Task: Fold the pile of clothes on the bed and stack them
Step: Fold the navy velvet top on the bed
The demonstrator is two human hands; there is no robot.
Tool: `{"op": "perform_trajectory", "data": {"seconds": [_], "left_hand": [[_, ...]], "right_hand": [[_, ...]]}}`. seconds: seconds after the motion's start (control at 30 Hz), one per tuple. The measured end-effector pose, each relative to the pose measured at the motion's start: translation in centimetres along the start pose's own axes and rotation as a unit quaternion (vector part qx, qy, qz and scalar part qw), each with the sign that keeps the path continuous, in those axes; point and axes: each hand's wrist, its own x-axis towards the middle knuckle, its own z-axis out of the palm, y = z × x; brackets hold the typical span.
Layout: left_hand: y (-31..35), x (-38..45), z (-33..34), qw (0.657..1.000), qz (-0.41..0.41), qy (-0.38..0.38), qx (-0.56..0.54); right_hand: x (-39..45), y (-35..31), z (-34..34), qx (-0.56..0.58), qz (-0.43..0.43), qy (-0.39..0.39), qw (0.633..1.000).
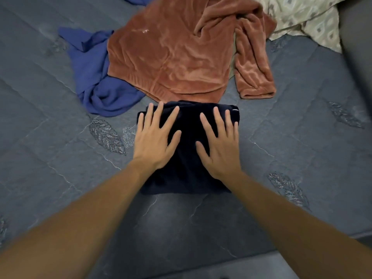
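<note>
Left hand, right hand flat, fingers spread, pressing folded dark garment mid-bed; next likely: rust fleece top

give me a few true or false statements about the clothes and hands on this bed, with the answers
1. Both hands lie flat with spread fingers on the folded dark garment. True: left hand, right hand.
2. The rust-coloured fleece top is already folded. False: it lies spread out and rumpled beyond the dark garment.
3. A blue garment lies partly under the fleece top's left side. True.
4. The right hand grips a sleeve of the fleece top. False: it rests on the dark garment and touches no sleeve.
5. A patterned pale cloth lies at the top right. True.
</note>
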Motion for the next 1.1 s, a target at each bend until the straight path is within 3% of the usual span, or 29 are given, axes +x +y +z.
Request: {"op": "perform_trajectory", "data": {"seconds": [0.17,0.33,0.5,0.63,0.87,1.1], "left_hand": [[-1.7,1.8,5.0,1.0,-0.012,0.023,-0.001],[-1.5,1.9,4.3,0.999,-0.027,0.027,-0.017],[0.1,-0.6,1.0,0.972,-0.193,0.001,-0.135],[1.4,-5.4,-0.4,0.947,-0.205,-0.009,-0.249],[2.5,-7.5,-1.4,0.859,-0.231,0.001,-0.457],[0.4,-13.6,-9.3,0.871,-0.211,0.046,-0.442]], "right_hand": [[0.8,1.4,5.3,-0.032,0.005,0.03,0.999],[1.1,1.2,4.8,-0.008,0.016,0.027,0.999],[-0.4,1.6,1.9,0.148,0.092,0.03,0.984],[-2.1,1.9,-0.8,0.304,0.191,-0.043,0.932],[-2.7,1.1,-3.6,0.379,0.183,-0.094,0.902],[-4.9,-6.4,-8.4,0.417,0.115,-0.094,0.897]]}}
